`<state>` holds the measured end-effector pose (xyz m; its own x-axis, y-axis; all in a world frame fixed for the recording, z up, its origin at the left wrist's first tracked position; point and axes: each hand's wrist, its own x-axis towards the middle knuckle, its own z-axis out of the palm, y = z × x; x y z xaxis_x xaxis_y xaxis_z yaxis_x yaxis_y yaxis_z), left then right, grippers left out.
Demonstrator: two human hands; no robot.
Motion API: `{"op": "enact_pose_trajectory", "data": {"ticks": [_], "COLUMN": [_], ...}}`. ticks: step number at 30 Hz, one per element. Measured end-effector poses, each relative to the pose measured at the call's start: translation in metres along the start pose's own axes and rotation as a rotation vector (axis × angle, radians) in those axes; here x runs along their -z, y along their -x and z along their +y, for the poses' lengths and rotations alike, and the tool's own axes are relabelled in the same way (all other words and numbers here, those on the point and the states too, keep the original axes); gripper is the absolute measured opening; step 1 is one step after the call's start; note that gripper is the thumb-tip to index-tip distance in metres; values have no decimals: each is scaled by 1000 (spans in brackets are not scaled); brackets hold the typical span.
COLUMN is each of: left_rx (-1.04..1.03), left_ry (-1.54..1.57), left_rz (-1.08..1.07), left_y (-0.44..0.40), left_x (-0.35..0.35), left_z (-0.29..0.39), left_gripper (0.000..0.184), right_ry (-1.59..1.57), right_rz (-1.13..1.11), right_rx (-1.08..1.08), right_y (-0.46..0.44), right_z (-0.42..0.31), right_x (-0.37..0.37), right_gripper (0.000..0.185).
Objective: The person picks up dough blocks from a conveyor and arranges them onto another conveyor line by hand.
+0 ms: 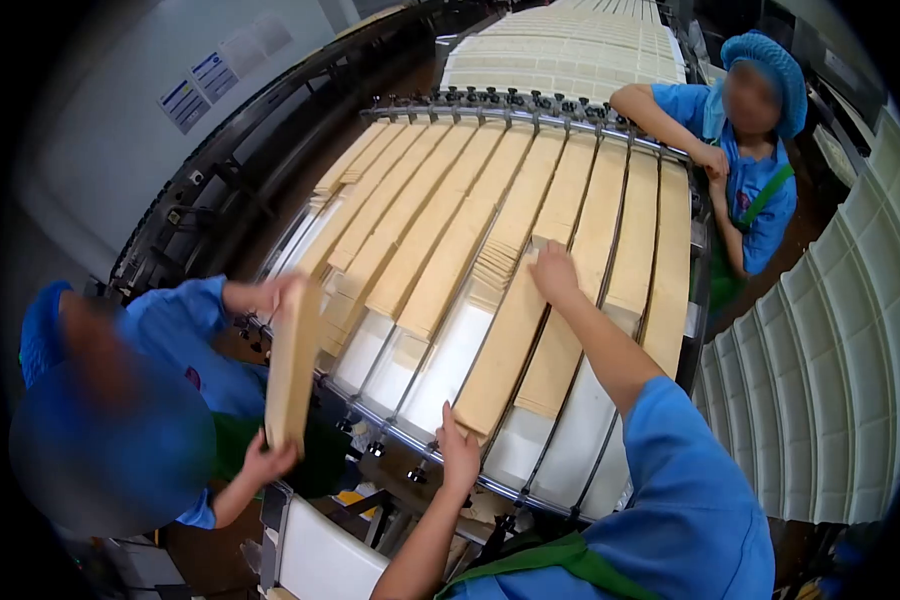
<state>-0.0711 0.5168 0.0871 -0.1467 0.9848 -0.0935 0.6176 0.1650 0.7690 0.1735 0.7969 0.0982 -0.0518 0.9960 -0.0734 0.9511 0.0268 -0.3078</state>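
A long stack of thin pale-yellow sheets [505, 350] lies on edge in a lane, between my two hands. My left hand [458, 455] presses its near end, with the index finger raised along the side. My right hand [554, 272] is closed around its far end, and its fingertips are partly hidden. Just left of my right hand, several sheets lean fanned out at the end of another row [495, 265].
Metal rods divide the white slatted table [450, 355] into lanes with more rows. At left, a co-worker [195, 340] holds a blurred long stack [292, 365]. Another co-worker [755, 170] leans on the far-right rail. White ridged sheeting [820, 370] stands at right.
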Motion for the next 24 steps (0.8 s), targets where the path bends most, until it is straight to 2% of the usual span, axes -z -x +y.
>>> {"op": "enact_pose_trajectory", "data": {"ticks": [2, 4, 5, 8, 10, 13, 15, 18, 21, 22, 23, 24], "left_rx": [88, 43, 224, 164, 201, 246, 218, 219, 240, 246, 264, 263], "left_ry": [15, 508, 613, 598, 553, 728, 979, 965, 959, 924, 660, 666], "left_rz": [-57, -88, -192, -151, -192, -83, 66, 201, 390, 479, 491, 484], "left_y": [-15, -30, -34, -18, 3, 39, 67, 101, 127, 139, 150, 167], "left_x": [-3, -10, -4, 5, 22, 46, 59, 81, 95, 96, 94, 93], "left_z": [17, 15, 17, -9, -19, -19, -33, -59, -96, -118, -165, -184], "left_gripper": [70, 69, 68, 67, 66, 63, 60, 57, 58, 58, 58, 58], "right_ry": [-58, 86, 116, 163, 175, 192, 215, 175, 85, 0, -88, -81], "right_rz": [-34, 313, 272, 215, 219, 188, 124, 138, 95, 82, 62, 63], "right_rx": [-36, -60, -63, -93, -60, 13, 91, 254, 319, 368, 416, 411], "right_y": [-5, -7, -13, -11, -1, 38, 88, 156, 222, 242, 257, 264], "right_z": [9, 24, 28, 23, 18, -1, -24, -52, -80, -87, -90, -90], "right_x": [-1, -14, -16, -11, -18, -25, -29, -49, -54, -55, -56, -56], "right_gripper": [66, 71, 79, 83, 84, 86, 87, 89, 87, 86, 86, 86]}}
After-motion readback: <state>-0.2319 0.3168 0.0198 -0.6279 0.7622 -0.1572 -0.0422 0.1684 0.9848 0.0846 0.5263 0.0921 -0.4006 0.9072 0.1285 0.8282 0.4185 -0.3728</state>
